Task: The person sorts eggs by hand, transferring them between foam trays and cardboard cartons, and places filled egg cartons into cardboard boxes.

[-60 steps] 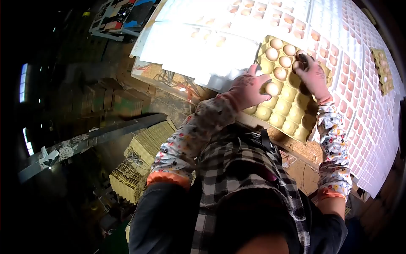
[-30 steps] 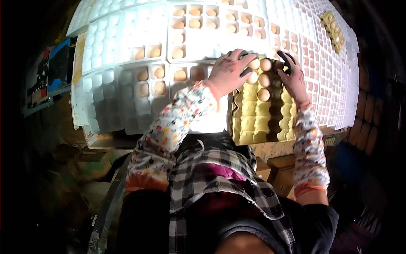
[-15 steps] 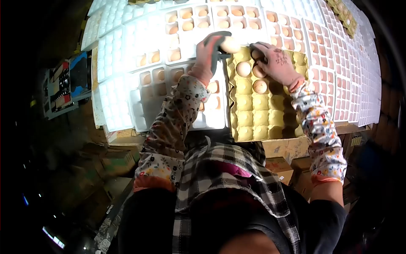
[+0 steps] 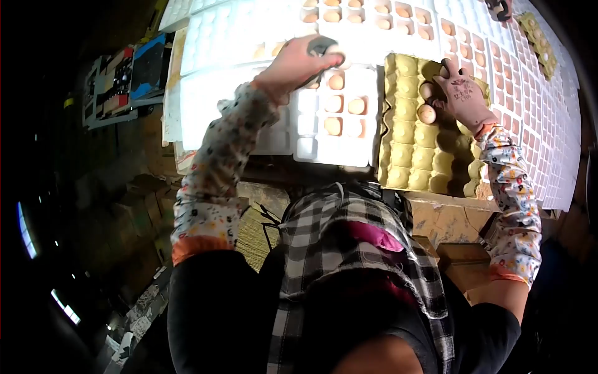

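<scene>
My left hand (image 4: 302,62), in a pink glove with dark fingertips, is closed round a pale egg (image 4: 336,55) above the white egg tray (image 4: 308,148). Several brown eggs sit in that tray's cells, one of them (image 4: 357,105) near its right side. To the right lies a yellow pulp tray (image 4: 405,153), mostly bare, with a speckled egg (image 4: 427,114) and another egg (image 4: 427,91) beside my right hand (image 4: 462,96). The curled fingers of my right hand are over the tray's upper right part; what lies under them is largely hidden.
More white trays (image 4: 529,134) with eggs cover the table. A second yellow tray (image 4: 537,43) holds eggs at the far right, near another person's gloved hand (image 4: 500,9). Below the table edge are cardboard boxes (image 4: 464,265) and a stack of pulp trays (image 4: 256,240).
My left hand has moved left, away from the yellow tray, with an egg. Fewer eggs show in the yellow tray. My right hand remains over it. The view has shifted.
</scene>
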Tool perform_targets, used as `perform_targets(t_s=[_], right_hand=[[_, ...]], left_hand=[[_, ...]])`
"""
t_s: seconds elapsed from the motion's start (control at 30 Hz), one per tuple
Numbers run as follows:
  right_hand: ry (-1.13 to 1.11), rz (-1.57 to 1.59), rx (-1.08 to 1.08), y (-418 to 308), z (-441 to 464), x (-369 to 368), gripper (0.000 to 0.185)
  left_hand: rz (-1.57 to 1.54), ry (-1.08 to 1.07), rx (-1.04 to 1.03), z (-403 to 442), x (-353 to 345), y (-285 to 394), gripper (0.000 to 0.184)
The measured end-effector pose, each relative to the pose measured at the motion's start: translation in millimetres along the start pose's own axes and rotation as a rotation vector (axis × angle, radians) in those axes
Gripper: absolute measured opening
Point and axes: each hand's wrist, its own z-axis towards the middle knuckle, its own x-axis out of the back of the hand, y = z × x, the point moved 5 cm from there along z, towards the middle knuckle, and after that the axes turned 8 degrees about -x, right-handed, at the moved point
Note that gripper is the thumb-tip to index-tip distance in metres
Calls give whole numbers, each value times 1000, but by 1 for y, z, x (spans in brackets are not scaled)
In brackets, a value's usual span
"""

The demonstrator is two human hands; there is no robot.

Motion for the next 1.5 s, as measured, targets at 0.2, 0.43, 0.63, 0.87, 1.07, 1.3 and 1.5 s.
perform_targets(t_s=[0.2, 0.43, 0.63, 0.87, 1.07, 1.3, 1.5], right_hand=[[216, 125, -45, 6, -12, 3, 32], [18, 404, -77, -146, 14, -5, 36], [15, 70, -94, -152, 49, -57, 35], [-232, 145, -104, -193, -42, -92, 47], [169, 589, -6, -204, -49, -103, 56], [752, 874, -648, 13, -156, -46, 52], [67, 1143, -725, 107, -169, -130, 58]], left_hand=[[1096, -430, 120, -83, -31, -125, 42], [646, 355, -192, -49, -25, -142, 47], [913, 208, -325, -48, -52, -148, 49], [968, 161, -280, -34, -57, -140, 50], [1011, 262, -352, -27, -78, -141, 46], [485, 308, -232, -40, -123, -66, 44], [869, -23, -436, 14, -227, 6, 47]])
